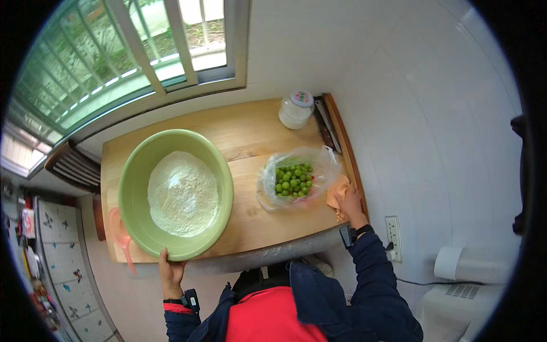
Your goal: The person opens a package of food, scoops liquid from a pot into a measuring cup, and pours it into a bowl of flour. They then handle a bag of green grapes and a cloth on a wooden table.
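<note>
My left hand [172, 273] is at the near rim of a large green plastic basin [136, 171], its thumb over the edge and the other fingers underneath. A heap of white powder like flour [183, 196] fills the middle of the basin. At the right end of the wooden board [245, 231], my right hand [352, 203] grips a crumpled orange cloth [337, 190]. Just left of the cloth lies an open clear plastic bag [267, 196] with several round green fruits [293, 179] inside. A pink plastic scoop [125, 248] sits partly under the basin's left side.
A lidded glass jar [295, 110] with white contents stands at the back right. Beside it, a knife [327, 126] lies along the board's raised wooden edge [348, 145]. A wooden chair back [73, 166] touches the left side. A power strip [393, 239] is on the right wall.
</note>
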### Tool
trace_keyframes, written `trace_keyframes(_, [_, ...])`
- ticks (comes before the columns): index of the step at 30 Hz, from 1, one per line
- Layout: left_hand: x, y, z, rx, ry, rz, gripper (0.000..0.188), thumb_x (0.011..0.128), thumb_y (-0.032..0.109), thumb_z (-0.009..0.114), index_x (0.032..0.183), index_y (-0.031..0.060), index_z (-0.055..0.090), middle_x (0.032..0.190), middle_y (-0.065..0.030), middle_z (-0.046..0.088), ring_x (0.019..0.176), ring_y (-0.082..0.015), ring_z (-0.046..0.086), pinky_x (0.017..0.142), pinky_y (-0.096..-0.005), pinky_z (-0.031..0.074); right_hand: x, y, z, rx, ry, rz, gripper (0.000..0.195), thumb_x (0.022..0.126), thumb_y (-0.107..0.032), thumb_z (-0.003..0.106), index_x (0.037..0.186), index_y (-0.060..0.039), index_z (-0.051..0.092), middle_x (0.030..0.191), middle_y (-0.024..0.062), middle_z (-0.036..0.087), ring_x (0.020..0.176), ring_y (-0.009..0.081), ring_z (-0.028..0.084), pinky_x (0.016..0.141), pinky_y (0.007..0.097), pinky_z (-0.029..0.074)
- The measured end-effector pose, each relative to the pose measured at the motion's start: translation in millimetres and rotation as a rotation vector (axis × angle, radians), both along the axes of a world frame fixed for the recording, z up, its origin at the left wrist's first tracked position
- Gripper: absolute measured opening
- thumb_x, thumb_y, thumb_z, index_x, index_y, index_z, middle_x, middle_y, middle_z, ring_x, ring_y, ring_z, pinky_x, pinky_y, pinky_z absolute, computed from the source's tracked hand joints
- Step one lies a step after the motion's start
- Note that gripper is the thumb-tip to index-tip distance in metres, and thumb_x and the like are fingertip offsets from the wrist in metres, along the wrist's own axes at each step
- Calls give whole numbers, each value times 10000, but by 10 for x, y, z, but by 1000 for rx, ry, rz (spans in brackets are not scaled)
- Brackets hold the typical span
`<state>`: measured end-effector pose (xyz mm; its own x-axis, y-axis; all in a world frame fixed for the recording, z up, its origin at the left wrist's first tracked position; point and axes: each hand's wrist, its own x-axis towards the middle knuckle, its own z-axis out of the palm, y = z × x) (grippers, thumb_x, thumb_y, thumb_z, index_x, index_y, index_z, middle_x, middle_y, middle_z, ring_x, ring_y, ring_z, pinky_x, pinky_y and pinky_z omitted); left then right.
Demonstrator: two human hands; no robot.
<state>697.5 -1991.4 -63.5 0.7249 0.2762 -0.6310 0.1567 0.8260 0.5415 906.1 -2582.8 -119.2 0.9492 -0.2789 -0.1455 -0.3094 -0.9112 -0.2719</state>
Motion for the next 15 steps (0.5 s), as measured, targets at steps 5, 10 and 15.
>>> trace_keyframes(5, [93, 191, -316, -46, 43, 78, 373, 840, 102, 568, 1199, 42, 490, 1162, -98, 565, 1091, -272, 552, 952, -434, 468, -267, 108, -84, 120, -44, -57, 659, 793, -282, 670, 1311, 11, 388, 1202, 291, 487, 1141, 427, 458, 935, 450, 414])
trace_keyframes(10, [195, 190, -371, -24, 30, 90, 365, 843, 107, 572, 1194, 44, 495, 1159, -92, 568, 1079, -264, 557, 946, -436, 474, -132, -215, -265, 247, -144, -307, 470, 794, -156, 643, 1188, 26, 463, 1188, 271, 506, 1083, 388, 522, 892, 429, 444])
trace_keyframes(15, [308, 25, -300, -15, -30, 165, 436, 890, 237, 604, 1268, 69, 465, 1232, -91, 542, 1126, -270, 531, 955, -461, 463, -53, 218, 29, -259, -286, -243, 682, 769, -192, 676, 1298, 61, 327, 1315, 324, 389, 1254, 428, 366, 1048, 482, 296])
